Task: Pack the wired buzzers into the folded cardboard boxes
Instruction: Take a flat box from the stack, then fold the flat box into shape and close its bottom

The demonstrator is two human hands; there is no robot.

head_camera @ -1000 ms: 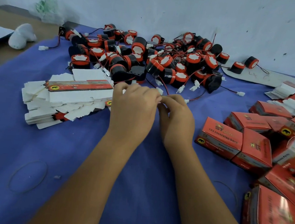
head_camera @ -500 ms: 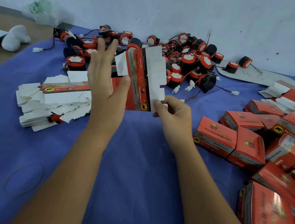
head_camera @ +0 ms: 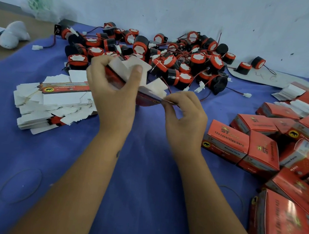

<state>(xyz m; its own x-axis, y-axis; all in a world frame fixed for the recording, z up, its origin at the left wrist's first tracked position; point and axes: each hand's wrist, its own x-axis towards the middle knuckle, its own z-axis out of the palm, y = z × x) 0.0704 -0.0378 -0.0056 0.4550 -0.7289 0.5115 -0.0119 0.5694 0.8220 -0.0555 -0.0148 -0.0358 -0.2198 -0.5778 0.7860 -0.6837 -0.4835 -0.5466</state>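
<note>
Above bare blue cloth point(head_camera: 142, 173), left hand point(head_camera: 113, 96) and right hand point(head_camera: 186, 118), each grip pinching the box blank point(head_camera: 136, 70) edges.

A matt blue cloth point(head_camera: 142, 173) covers the tabletop, slightly creased. The buzzers point(head_camera: 174, 76) at twelve o'clock have smooth black plastic bodies with red rims and white paper-like faces. The flat carton blanks point(head_camera: 54, 104) at nine o'clock show dull white card inside. The folded boxes point(head_camera: 226, 139) at three o'clock are glossy printed red card, catching light. The wall point(head_camera: 182, 7) looks rough, matt white.
</note>
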